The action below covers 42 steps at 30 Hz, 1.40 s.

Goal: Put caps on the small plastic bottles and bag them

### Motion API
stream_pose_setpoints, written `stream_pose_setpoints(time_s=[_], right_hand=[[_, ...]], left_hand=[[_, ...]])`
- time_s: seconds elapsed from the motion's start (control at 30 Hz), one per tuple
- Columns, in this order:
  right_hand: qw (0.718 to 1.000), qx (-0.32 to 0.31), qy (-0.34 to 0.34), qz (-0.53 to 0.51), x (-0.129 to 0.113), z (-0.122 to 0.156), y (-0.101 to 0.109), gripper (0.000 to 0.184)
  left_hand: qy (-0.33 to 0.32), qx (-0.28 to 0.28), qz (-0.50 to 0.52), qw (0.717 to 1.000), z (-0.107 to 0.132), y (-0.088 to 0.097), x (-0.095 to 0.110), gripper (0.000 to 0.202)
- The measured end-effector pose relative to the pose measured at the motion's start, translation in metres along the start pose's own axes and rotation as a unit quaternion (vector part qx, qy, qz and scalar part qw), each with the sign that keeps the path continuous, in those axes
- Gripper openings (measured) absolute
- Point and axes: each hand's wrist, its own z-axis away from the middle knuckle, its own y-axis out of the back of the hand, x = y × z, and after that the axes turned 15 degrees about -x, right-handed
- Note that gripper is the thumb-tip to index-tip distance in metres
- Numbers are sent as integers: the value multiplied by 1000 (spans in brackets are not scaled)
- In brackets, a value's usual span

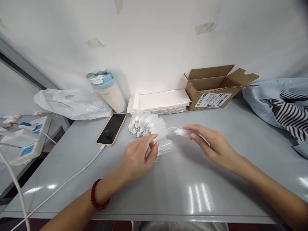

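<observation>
Pinching a small white plastic tube [184, 132] in a closed grip, the right hand [214, 147] faces the left hand [138, 157], whose fingers [154, 146] touch a bunch of translucent plastic pieces [146, 125] near the desk's [216, 199] back edge, its grip unclear.

- Just past the fingers of the left hand [138, 157], a bunch of small white plastic pieces [141, 125]: its near part is hidden behind them, and each piece is too small to make out.
- Under the fingers of the right hand [213, 144], a white plastic tube [184, 132]: its far end is hidden.
- Well past the fingers, a cardboard box [211, 91]: the label print is too small to read.
- Far right of the fingers, a striped cloth [288, 115]: cut off by the edge.
- Far left of the fingers, white devices [21, 144]: cut off by the edge, their blue screens too small to read.
</observation>
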Motion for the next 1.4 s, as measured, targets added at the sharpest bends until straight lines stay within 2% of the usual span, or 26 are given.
stream_pose_setpoints(time_s=[0.17, 0.4, 0.5, 0.57, 0.67, 0.73, 0.83, 1.1, 1.4], right_hand=[[999, -24, 12, -41, -11, 2, -2, 23], [998, -40, 7, -55, -16, 3, -4, 21], [997, -47, 5, -63, -17, 3, -5, 22], [996, -54, 8, -68, -17, 3, -6, 23], [995, -64, 11, -74, -19, 4, -6, 24], [995, -67, 12, -76, -20, 6, -6, 24], [994, -67, 16, -79, -21, 7, -6, 24], [994, -71, 22, -83, -22, 6, -5, 23], [995, -61, 23, -70, -22, 7, -7, 21]], left_hand=[[-4, -26, 4, 1000, 2, -2, 1, 20], [-33, -76, 18, 996, 2, 0, 3, 12], [21, -96, 96, 991, -1, 4, 9, 14], [101, -134, 204, 965, -3, 8, 15, 17], [199, -179, 365, 892, -6, 14, 22, 21], [226, -187, 430, 854, -7, 16, 24, 22], [244, -185, 479, 823, -9, 17, 24, 23], [255, -183, 522, 793, -8, 16, 22, 25], [259, -199, 514, 793, -9, 18, 24, 26]])
